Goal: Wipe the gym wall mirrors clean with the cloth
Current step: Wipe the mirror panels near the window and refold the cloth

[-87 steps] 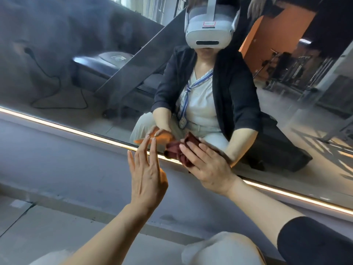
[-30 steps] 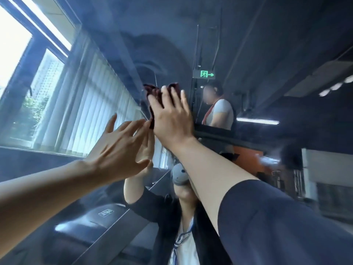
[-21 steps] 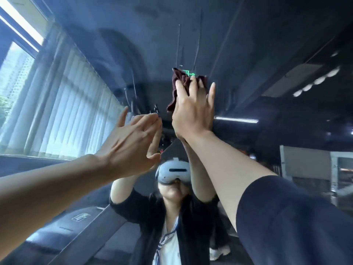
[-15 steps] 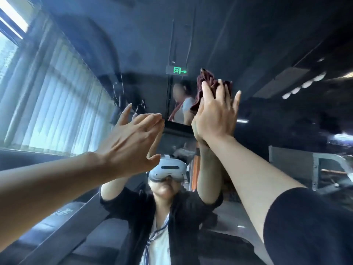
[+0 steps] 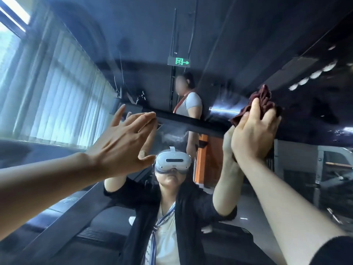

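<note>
I see the mirror [image 5: 238,44] filling almost the whole view, dark and hazy with streaks. My right hand [image 5: 254,131] is raised at the right, palm to the glass, fingers fairly straight and pressing the cloth [image 5: 262,100] flat against the mirror. The cloth is dark red and bunched; it sticks out above and to the left of my fingertips, and the rest is hidden under my palm. My right forearm runs down to the near right corner, where a dark sleeve [image 5: 336,251] begins.

My left hand [image 5: 122,138] is up at the centre left, wide, fingers spread and straight, holding nothing. Its fingertips meet their reflection, so it seems to touch the glass, though I cannot tell how firmly. The bare left forearm comes in from the near left edge. The two hands are well apart.

Between them in the mirror I see my reflection: a white headset [image 5: 172,160], a dark jacket over a light top, both arms lifted. Farther back in the reflection a second person [image 5: 188,104] in a light short-sleeved top stands under a green exit sign [image 5: 179,61]. At the left, the glass shows pale vertical blinds [image 5: 57,96] over a bright window. At the far right, grey gym equipment appears, too blurred to identify.
</note>
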{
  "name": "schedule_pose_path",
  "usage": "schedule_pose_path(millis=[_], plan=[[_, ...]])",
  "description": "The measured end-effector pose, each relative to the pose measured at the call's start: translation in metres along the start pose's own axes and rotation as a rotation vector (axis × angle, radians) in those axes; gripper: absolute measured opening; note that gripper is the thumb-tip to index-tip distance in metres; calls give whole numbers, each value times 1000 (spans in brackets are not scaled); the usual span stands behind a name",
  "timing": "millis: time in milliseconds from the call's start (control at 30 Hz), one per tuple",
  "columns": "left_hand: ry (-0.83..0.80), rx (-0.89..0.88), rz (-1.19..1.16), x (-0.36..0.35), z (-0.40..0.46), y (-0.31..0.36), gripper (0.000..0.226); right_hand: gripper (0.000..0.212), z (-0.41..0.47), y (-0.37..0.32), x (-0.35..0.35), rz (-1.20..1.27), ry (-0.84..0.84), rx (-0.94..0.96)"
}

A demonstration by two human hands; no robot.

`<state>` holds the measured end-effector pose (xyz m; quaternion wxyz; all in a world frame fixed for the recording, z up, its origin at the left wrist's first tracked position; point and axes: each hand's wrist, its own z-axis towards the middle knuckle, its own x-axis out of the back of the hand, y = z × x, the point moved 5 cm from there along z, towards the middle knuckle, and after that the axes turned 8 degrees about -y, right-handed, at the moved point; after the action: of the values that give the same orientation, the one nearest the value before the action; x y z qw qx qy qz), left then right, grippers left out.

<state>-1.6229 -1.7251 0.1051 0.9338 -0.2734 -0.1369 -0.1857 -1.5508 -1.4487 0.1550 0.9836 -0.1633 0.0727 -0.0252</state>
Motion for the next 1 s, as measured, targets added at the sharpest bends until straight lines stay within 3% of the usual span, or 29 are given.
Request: schedule_pose_path(millis=[367,500,600,833,1000], plan=[[17,70,-14,-15,-41,-38,107,54,-134,-171,-45,26,-190,485],[8,56,1,-13,-49,-37,112,44,-156,-178,-48,38,-281,705],[-3,3,29,-10,-45,-30,112,52,-142,-147,-38,-29,-325,805],[-36,-25,53,-19,-47,-15,109,49,-113,-26,12,-138,-253,504],[-57,-16,30,-25,-48,-12,110,45,-131,-34,7,-64,-212,456]])
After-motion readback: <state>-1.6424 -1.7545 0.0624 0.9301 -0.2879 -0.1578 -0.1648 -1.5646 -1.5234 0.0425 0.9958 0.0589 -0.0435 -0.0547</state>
